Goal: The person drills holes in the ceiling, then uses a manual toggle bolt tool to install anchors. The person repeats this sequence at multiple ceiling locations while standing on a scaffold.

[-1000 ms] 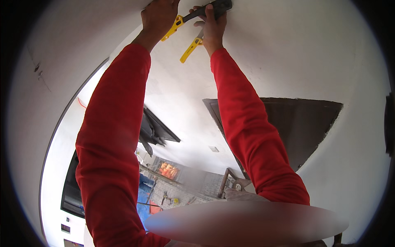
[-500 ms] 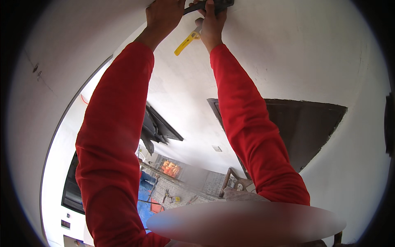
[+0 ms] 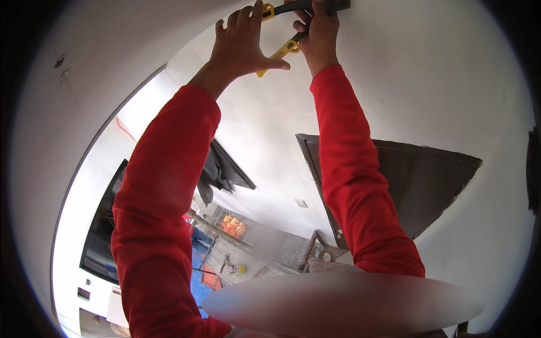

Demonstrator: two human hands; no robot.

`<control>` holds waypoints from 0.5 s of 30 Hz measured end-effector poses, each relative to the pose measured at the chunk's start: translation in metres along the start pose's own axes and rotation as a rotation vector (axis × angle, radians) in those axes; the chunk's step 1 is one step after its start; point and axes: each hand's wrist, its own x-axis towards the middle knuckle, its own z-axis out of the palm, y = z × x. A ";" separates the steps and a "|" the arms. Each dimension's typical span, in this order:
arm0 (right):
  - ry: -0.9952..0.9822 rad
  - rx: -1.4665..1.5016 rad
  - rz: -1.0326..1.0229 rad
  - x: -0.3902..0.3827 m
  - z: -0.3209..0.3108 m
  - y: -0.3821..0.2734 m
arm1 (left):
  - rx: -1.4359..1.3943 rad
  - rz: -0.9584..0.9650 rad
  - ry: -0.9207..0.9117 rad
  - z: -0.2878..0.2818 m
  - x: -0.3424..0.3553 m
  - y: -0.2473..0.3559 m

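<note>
From where I stand, a person in red reaches high up a white wall [image 3: 265, 135] with both hands. The right hand [image 3: 320, 42] has its fingers curled around the dark middle part of a black-and-yellow hand tool [image 3: 286, 49], up near the top edge of view, where part of it is cut off. The left hand [image 3: 239, 48] is spread wide, thumb stuck out sideways across the tool's lower yellow end and partly hiding it; I can't tell whether they touch. Its fingertips sit just beside the tool's upper yellow part.

Plenty gets in the way. The right sleeve [image 3: 355, 174] cuts across a dark brown door [image 3: 422, 180], and the left sleeve [image 3: 160, 191] stands before a dark glass panel [image 3: 101, 242]. Between the arms, black sheeting [image 3: 217, 172] hangs at a dark frame, with a small switch plate [image 3: 301, 203] on the wall nearby. Farther down lie an orange heap [image 3: 233, 225], too blurry to name, and a blue sheet [image 3: 198, 281]. A smeared oval [image 3: 344, 304] covers the bottom.
</note>
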 end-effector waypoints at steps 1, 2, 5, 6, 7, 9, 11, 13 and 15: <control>-0.007 0.013 0.003 0.001 0.001 0.000 | 0.062 0.010 0.045 0.000 -0.005 0.001; -0.011 0.024 0.007 0.001 0.002 0.002 | 0.057 0.005 0.069 -0.001 -0.006 0.002; -0.007 0.015 0.010 0.004 0.000 0.008 | 0.072 -0.021 0.089 -0.004 -0.006 0.001; -0.015 0.004 0.008 0.006 -0.002 0.009 | 0.100 -0.038 0.054 -0.006 -0.004 0.001; -0.039 -0.010 -0.008 0.006 -0.003 0.014 | 0.127 -0.055 0.016 -0.007 -0.001 -0.001; -0.087 -0.030 -0.049 0.007 -0.006 0.023 | 0.143 -0.050 -0.010 -0.009 0.004 -0.005; -0.283 0.139 -0.004 0.002 -0.009 0.036 | 0.144 -0.044 -0.007 -0.009 0.005 -0.007; -0.479 0.309 0.043 -0.002 -0.006 0.052 | 0.131 -0.037 0.039 -0.008 0.005 -0.009; -0.484 0.379 0.051 0.003 0.000 0.063 | 0.126 -0.016 0.055 -0.009 0.004 -0.012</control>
